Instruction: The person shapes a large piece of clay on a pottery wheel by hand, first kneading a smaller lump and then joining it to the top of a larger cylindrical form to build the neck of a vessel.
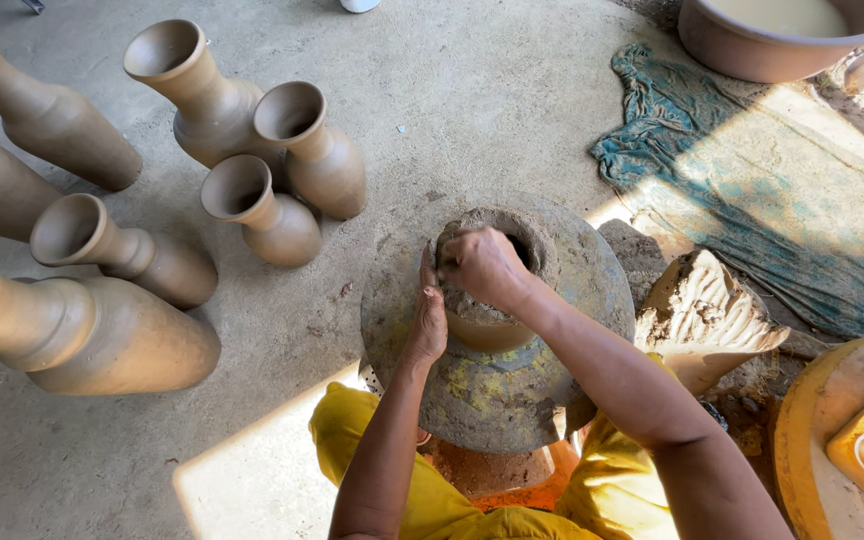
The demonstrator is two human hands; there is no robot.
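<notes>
Clay pot (pixel 492 300), unfired: stands upright on potter's wheel disc (pixel 582 270), mouth up toward the camera, long axis vertical, between the person's knees. Left hand (pixel 429 318): flat against the outer wall, fingers released and extended. Right hand (pixel 482 265): fingers curled over the rim, pressing wet clay. Finished vases (pixel 252 160) stand well apart at left; clay lump (pixel 702 310) beside the wheel.
</notes>
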